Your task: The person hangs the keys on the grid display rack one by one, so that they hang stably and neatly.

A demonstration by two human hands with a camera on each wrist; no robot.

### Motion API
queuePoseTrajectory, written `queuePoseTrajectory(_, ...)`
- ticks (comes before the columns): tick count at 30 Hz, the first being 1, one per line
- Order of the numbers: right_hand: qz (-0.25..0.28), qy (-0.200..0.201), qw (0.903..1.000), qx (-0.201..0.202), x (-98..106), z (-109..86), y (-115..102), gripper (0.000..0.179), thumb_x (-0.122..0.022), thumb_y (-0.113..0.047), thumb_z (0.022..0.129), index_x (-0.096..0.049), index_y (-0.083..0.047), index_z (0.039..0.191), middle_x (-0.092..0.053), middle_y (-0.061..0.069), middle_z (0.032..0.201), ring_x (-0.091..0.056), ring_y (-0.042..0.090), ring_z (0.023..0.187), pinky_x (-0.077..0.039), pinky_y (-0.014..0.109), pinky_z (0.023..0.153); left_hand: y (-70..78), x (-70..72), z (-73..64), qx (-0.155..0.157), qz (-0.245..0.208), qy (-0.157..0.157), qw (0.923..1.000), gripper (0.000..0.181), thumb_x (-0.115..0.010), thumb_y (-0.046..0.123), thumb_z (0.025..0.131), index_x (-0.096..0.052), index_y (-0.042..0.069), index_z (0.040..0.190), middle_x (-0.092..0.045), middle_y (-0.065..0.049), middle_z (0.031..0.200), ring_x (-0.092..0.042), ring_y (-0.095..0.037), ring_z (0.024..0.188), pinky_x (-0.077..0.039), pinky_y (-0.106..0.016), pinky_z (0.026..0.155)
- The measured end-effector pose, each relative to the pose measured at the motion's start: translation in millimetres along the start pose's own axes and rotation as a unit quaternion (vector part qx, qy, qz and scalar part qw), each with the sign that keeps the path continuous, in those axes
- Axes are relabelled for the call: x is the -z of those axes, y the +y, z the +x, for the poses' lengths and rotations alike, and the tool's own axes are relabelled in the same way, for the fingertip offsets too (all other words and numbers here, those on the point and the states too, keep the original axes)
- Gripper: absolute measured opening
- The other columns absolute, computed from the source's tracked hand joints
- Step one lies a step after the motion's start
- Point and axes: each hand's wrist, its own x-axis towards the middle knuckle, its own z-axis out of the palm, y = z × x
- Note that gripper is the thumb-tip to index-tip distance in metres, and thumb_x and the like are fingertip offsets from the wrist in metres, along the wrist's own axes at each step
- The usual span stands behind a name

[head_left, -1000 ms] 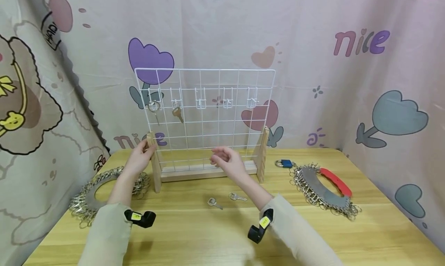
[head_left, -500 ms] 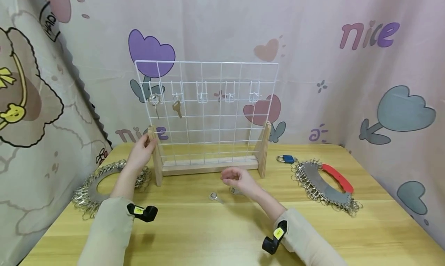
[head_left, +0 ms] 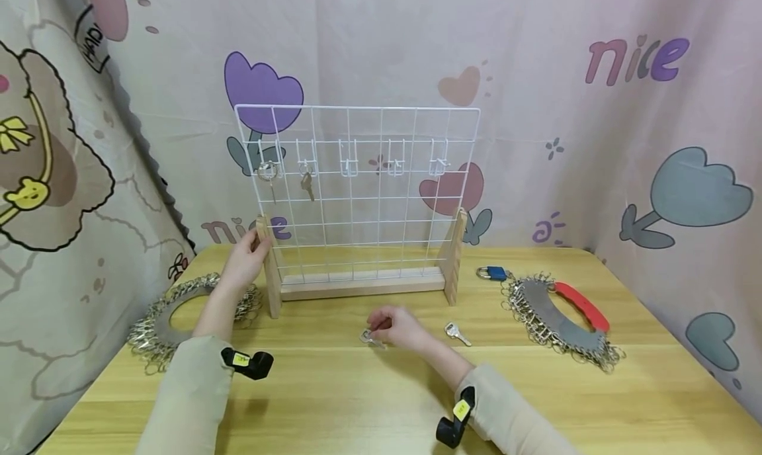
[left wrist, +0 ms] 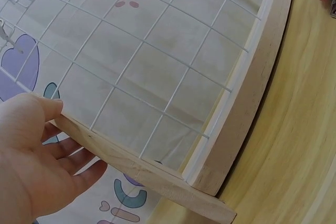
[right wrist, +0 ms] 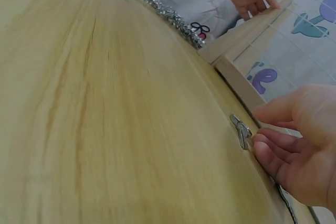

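Observation:
My left hand (head_left: 247,260) grips the left wooden post (head_left: 271,270) of a white wire grid rack (head_left: 364,223). In the left wrist view its thumb lies on the near side of the post (left wrist: 142,174), its fingers behind. Over the table, my right hand (head_left: 405,329) reaches a small silver key (head_left: 370,338). In the right wrist view the fingertips are right at the key (right wrist: 241,130), with the thumb held apart from them. A second silver key (head_left: 457,334) lies to the right of that hand. Two keys, one silver with a ring (head_left: 268,172) and one brownish (head_left: 307,185), hang on the left hooks.
Several white hooks (head_left: 395,167) line the grid. At right lie a blue padlock (head_left: 494,273) and a curved metal plate (head_left: 544,316) edged with rings, with a red handle (head_left: 580,306). A similar ringed plate (head_left: 167,323) lies at left, beside my left forearm.
My right hand has come down from before the grid to the left key on the table. The other key has shifted to the right. The left hand keeps its grip on the post.

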Motion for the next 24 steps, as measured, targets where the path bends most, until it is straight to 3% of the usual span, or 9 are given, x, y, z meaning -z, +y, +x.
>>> queuePoseTrajectory(8,-0.05,-0.003,0.9982,0.033,-1.9,2.2,3.8,0.013,-0.069,0.006,0.077,-0.065,0.006,0.089,-0.062,0.008,0.078,-0.055,0.009,0.068,-0.046,0.016,0.055,-0.3,-0.6,0.4,0.0,0.001,0.002,1.0,0.06,-0.03,0.028,0.102,-0.005,-0.006,0.146,-0.017,-0.031,0.146,-0.019,-0.042,0.134,-0.018,-0.05,0.109)
queuePoseTrajectory(24,-0.112,-0.022,0.9932,0.023,0.0,7.8,2.1,0.003,-0.069,0.0,0.08,-0.067,0.002,0.082,-0.061,-0.001,0.072,-0.052,0.004,0.06,-0.044,0.018,0.054,-1.5,0.3,1.2,0.006,-0.003,-0.005,1.0,0.063,-0.031,0.029,0.102,-0.002,-0.004,0.147,-0.012,-0.03,0.148,-0.014,-0.041,0.136,-0.016,-0.049,0.11)
